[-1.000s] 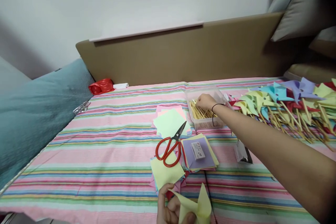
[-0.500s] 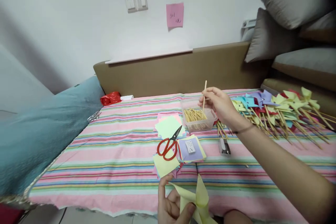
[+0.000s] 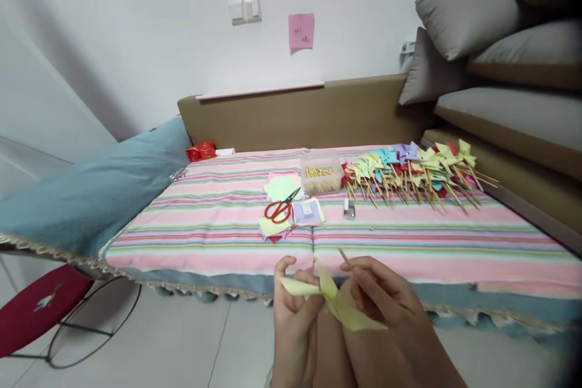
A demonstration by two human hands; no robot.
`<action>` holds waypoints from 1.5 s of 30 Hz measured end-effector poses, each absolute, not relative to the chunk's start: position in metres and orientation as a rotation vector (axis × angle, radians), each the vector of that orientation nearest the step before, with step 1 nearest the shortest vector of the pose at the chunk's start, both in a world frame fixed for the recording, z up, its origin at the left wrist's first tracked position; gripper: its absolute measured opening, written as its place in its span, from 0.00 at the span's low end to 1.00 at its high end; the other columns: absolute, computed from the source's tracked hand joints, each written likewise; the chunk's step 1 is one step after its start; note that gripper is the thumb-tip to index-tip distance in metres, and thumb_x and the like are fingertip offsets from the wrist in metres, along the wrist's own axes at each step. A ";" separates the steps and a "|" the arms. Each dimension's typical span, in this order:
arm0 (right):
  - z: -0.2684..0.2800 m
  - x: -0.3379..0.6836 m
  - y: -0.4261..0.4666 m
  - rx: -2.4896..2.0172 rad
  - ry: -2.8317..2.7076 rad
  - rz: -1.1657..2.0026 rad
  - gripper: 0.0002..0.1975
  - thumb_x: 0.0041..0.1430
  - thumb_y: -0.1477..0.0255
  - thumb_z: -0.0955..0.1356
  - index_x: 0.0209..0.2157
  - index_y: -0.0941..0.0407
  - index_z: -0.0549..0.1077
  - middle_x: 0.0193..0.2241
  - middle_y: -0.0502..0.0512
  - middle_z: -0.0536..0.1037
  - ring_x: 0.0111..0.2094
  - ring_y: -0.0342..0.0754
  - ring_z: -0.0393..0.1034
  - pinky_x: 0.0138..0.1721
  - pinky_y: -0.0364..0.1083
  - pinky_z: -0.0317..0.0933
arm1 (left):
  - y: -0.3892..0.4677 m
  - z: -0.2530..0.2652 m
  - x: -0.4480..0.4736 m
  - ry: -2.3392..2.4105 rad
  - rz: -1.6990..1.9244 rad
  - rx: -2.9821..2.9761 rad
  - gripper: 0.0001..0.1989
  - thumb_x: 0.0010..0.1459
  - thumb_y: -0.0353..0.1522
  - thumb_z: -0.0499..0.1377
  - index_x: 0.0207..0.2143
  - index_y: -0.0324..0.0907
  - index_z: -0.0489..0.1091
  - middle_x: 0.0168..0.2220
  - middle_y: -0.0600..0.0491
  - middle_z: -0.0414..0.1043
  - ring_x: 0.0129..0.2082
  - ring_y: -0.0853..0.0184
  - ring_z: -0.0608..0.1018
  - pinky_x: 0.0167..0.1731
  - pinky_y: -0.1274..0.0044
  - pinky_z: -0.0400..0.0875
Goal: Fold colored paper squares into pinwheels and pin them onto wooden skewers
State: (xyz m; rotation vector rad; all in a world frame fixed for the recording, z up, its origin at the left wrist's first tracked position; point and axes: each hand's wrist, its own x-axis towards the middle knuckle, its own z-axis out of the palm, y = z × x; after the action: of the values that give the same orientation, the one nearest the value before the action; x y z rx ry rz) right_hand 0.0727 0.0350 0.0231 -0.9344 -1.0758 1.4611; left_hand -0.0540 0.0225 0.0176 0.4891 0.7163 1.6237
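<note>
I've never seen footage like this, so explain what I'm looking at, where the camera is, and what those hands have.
There's no machine here: these are a person's two bare hands, seen from a camera worn on their head, looking forward and down. The left hand holds a pale yellow paper pinwheel; the right hand holds a thin wooden stick. On the striped cloth lie red-handled metal scissors, coloured paper squares, a clear plastic box of sticks, and many colourful pinwheels.

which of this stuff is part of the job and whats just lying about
Likely part of the job:
- yellow folded paper in left hand
- stick in right hand
- stick box
- paper squares
- pinwheels

Probably just lying about:
- cushions
- red stool
</note>
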 end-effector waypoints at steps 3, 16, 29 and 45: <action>0.027 0.082 0.011 -0.930 -1.078 1.509 0.14 0.56 0.57 0.67 0.33 0.54 0.71 0.18 0.46 0.63 0.18 0.38 0.52 0.19 0.40 0.44 | 0.009 0.024 -0.037 0.672 1.551 0.488 0.31 0.40 0.31 0.71 0.45 0.49 0.62 0.27 0.60 0.68 0.24 0.75 0.71 0.31 0.81 0.68; 0.036 0.119 -0.027 -1.074 -1.407 0.859 0.05 0.58 0.70 0.67 0.35 0.47 0.76 0.34 0.51 0.77 0.35 0.49 0.72 0.35 0.47 0.64 | -0.006 0.028 -0.002 0.613 1.607 0.545 0.32 0.33 0.35 0.74 0.42 0.48 0.65 0.19 0.63 0.64 0.30 0.70 0.76 0.42 0.74 0.69; 0.037 0.119 -0.038 -1.030 -1.477 0.761 0.17 0.56 0.76 0.68 0.42 0.40 0.76 0.40 0.50 0.80 0.41 0.55 0.73 0.39 0.53 0.68 | -0.002 0.023 -0.007 0.673 1.712 0.599 0.22 0.43 0.42 0.68 0.38 0.49 0.64 0.14 0.65 0.64 0.20 0.70 0.74 0.35 0.73 0.72; 0.029 0.112 -0.033 -0.964 -1.337 0.787 0.11 0.57 0.73 0.68 0.40 0.46 0.79 0.38 0.54 0.80 0.40 0.55 0.74 0.38 0.55 0.71 | 0.002 0.020 -0.009 0.582 1.698 0.702 0.25 0.42 0.37 0.71 0.38 0.50 0.60 0.16 0.68 0.69 0.23 0.73 0.77 0.42 0.73 0.74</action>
State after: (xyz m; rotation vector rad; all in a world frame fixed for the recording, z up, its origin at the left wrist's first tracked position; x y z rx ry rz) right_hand 0.1121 -0.0332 0.0286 -0.9644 -1.3366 0.7869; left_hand -0.0094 0.0021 0.0197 0.7018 0.5816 1.6981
